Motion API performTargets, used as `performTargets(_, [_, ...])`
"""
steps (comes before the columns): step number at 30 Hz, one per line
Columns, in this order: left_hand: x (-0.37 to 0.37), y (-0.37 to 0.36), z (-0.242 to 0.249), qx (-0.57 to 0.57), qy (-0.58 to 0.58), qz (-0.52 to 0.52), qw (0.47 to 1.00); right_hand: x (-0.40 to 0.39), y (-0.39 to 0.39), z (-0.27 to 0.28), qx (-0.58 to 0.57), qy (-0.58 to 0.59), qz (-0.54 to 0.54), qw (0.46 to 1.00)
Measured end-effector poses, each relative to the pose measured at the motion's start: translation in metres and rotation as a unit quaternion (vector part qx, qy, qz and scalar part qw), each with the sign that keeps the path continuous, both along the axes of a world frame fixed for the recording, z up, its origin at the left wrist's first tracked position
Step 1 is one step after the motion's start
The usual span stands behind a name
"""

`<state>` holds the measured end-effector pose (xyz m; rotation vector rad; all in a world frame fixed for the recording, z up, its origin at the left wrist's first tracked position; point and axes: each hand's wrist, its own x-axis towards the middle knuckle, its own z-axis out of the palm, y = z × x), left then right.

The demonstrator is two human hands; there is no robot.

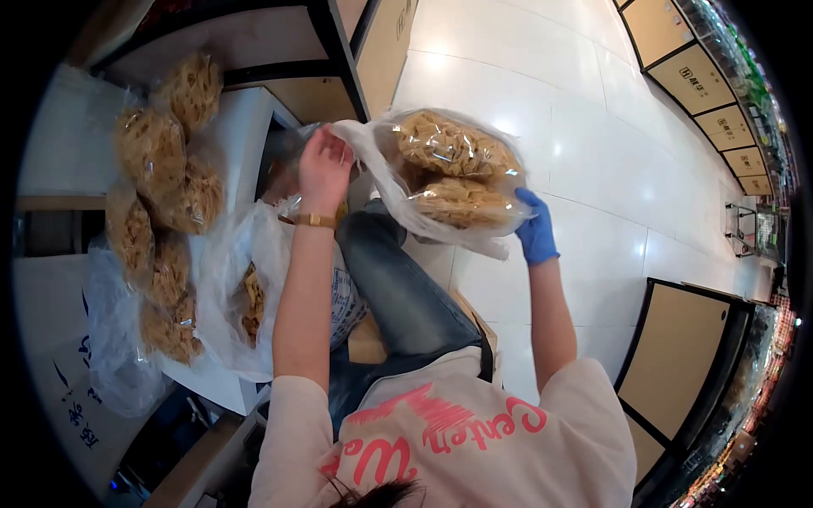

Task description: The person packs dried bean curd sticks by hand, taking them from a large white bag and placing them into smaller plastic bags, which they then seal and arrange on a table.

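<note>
A translucent white plastic bag (378, 184) is held up in front of my legs, with two clear packs of tan, crinkled dried food (457, 146) inside. My left hand (326, 167), bare with a band at the wrist, has its fingers curled at the bag's left edge. At the opposite end, my right hand (536, 227), in a blue glove, grips the bag's side; its fingertips are partly hidden. Several similar packs (151, 152) are piled on a white surface (241, 135) at the left. Another white plastic bag (229, 288) stands beside my left forearm, with brownish contents showing.
A cardboard box (55, 339) with dark writing lies at the far left. Dark-framed cabinets (381, 51) rise ahead, and more cabinets (686, 356) line the right. Pale floor tiles (508, 76) stretch between them. A small wire rack (742, 230) stands at the far right.
</note>
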<state>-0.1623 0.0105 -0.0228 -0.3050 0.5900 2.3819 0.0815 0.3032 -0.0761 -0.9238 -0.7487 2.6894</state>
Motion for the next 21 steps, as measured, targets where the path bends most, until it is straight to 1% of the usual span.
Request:
performTargets(1, [0.023, 0.004, 0.010, -0.126, 0.038, 0.059, 0.990, 0.005, -0.007, -0.013, -0.069, 0.017, -0.015, 0.997])
performTargets(2, [0.044, 0.002, 0.016, -0.248, 0.076, 0.117, 0.959, 0.010, -0.012, -0.025, -0.137, 0.035, -0.029, 0.990])
performTargets(3, [0.062, -0.011, -0.022, -0.305, 0.075, 0.068, 0.947, 0.019, -0.019, -0.031, -0.187, 0.076, -0.033, 0.979])
performTargets(4, [0.090, -0.009, -0.027, -0.338, 0.046, -0.012, 0.940, 0.024, -0.027, -0.029, -0.189, 0.075, -0.034, 0.978])
performTargets(5, [0.116, -0.008, -0.052, -0.357, 0.027, -0.096, 0.929, 0.026, -0.037, -0.020, -0.180, 0.057, -0.074, 0.979])
performTargets(6, [0.144, 0.004, -0.030, -0.332, -0.043, -0.122, 0.935, 0.029, -0.047, -0.008, -0.170, 0.036, -0.113, 0.978])
performTargets(7, [0.159, 0.005, -0.047, -0.223, -0.109, -0.127, 0.960, 0.030, -0.057, 0.005, -0.185, 0.016, -0.140, 0.973])
performTargets(9, [0.173, 0.016, -0.054, -0.244, -0.089, -0.076, 0.963, 0.037, -0.066, 0.005, -0.172, 0.008, -0.148, 0.974])
performTargets(10, [0.175, 0.019, -0.068, -0.264, -0.089, -0.046, 0.959, 0.039, -0.073, 0.012, -0.162, 0.000, -0.155, 0.975])
performTargets(11, [0.173, 0.016, -0.081, -0.258, -0.090, -0.042, 0.961, 0.046, -0.079, 0.021, -0.140, -0.011, -0.155, 0.978])
performTargets(12, [0.167, 0.007, -0.096, -0.419, 0.099, -0.112, 0.896, 0.053, -0.085, 0.020, -0.136, -0.010, -0.148, 0.979])
performTargets(13, [0.158, 0.002, -0.091, -0.553, 0.279, -0.173, 0.766, 0.060, -0.092, 0.016, -0.133, -0.015, -0.131, 0.982])
performTargets(14, [0.150, -0.002, -0.086, -0.555, 0.277, -0.167, 0.767, 0.070, -0.099, 0.013, -0.130, -0.021, -0.116, 0.985])
performTargets(16, [0.121, -0.004, -0.019, -0.681, 0.342, -0.138, 0.633, 0.082, -0.132, 0.019, -0.119, -0.111, -0.122, 0.979])
performTargets(17, [0.110, -0.006, 0.000, -0.624, 0.397, -0.053, 0.672, 0.089, -0.146, 0.012, -0.115, -0.145, -0.119, 0.975])
performTargets(18, [0.103, -0.009, 0.020, -0.557, 0.445, 0.033, 0.700, 0.084, -0.158, 0.038, -0.093, -0.144, -0.077, 0.982])
performTargets(19, [0.104, -0.008, 0.050, -0.536, 0.409, -0.011, 0.738, 0.086, -0.159, 0.044, -0.037, -0.182, -0.047, 0.981])
performTargets(20, [0.109, -0.009, 0.044, -0.538, 0.406, -0.009, 0.739, 0.087, -0.159, 0.047, 0.019, -0.219, -0.015, 0.975])
performTargets(21, [0.109, -0.010, 0.031, -0.531, 0.428, 0.003, 0.732, 0.093, -0.150, 0.046, 0.044, -0.228, 0.032, 0.972])
